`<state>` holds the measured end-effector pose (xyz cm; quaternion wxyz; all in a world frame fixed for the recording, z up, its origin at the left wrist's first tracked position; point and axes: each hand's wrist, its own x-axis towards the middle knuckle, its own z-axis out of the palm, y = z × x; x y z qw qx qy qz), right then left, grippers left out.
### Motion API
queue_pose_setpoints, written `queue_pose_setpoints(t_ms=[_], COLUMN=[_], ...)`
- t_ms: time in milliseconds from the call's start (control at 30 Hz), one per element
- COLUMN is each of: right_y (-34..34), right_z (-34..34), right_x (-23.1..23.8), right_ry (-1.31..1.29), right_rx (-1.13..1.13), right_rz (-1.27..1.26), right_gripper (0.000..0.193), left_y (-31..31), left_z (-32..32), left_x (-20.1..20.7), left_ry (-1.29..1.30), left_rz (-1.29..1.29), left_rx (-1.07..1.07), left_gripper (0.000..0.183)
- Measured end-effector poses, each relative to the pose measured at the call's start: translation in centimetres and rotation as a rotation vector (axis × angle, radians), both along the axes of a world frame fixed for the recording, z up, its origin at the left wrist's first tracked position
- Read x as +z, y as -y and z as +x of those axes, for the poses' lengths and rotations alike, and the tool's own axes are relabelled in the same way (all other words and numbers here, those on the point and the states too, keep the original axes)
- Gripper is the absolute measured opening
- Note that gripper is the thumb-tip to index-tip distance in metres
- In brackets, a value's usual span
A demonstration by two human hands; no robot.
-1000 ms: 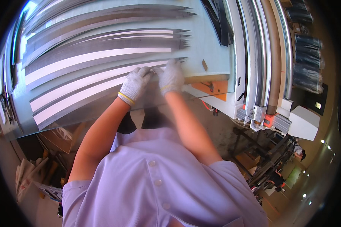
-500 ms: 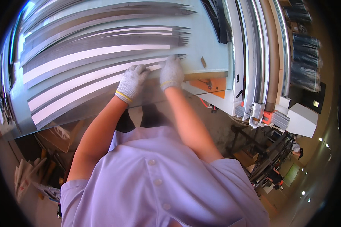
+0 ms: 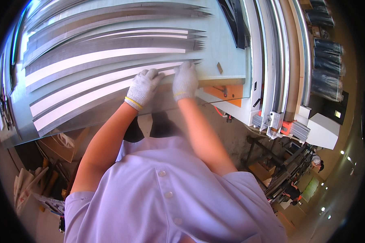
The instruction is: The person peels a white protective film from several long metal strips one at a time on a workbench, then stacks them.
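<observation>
Both my hands wear pale knitted gloves with yellow at the cuff. My left hand (image 3: pixel 142 87) has its fingers curled over the near edge of a long dark grey strip (image 3: pixel 65 120) with pinkish-white bands, lying on a glass-topped table (image 3: pixel 219 44). Beside the pointed right end of that strip is my right hand (image 3: pixel 185 81), closed and slightly blurred; its fingers hide the part they grip. Farther back lie several more grey strips (image 3: pixel 109 38), side by side, some with white bands and tapered right tips.
A small brown piece (image 3: pixel 219 68) lies right of my hands. Black angled parts (image 3: pixel 234 24) rest at the table's far right. A machine with long metal rails and a roller (image 3: pixel 293 60) stands beyond. Dark wrapped bundles (image 3: pixel 327 67) are at far right; two people are in the distance.
My view has shifted slightly. Both hands stay at the near strip, the right one hardly moved.
</observation>
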<state>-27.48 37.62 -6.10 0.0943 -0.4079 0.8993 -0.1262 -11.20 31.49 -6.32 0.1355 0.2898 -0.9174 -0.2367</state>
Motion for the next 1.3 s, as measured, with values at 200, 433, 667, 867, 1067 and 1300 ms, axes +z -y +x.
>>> queue_pose_setpoints(t_ms=[200, 433, 667, 867, 1067, 1300], right_y=[-1.9, -4.6, -2.5, -2.9, -3.7, -2.5], right_z=[0.2, 3.5, 3.3, 2.7, 3.2, 3.8], right_x=[-0.3, -0.8, 0.8, -0.2, 0.1, 1.0], right_ry=[-0.042, -0.017, 0.043, -0.013, -0.019, -0.051], right_rx=[0.108, 0.350, 0.041, 0.186, 0.262, 0.189], right_rz=[-0.208, -0.383, -0.462, -0.374, -0.450, -0.480], right_gripper=[0.014, 0.025, 0.027, 0.013, 0.010, 0.009], left_y=[0.2, 0.2, 0.2, 0.0, 0.0, -0.3], left_z=[-0.9, -0.6, -0.6, -0.5, -0.5, -0.3], left_x=[0.7, -0.3, -0.3, -0.4, -0.4, -0.4], left_ry=[0.031, -0.021, -0.008, 0.033, 0.025, 0.056], left_rz=[-0.104, -0.017, -0.013, -0.037, -0.041, -0.100], left_rx=[-0.039, 0.005, 0.000, -0.003, -0.005, -0.004], left_gripper=[0.043, 0.038, 0.037, 0.041, 0.039, 0.032])
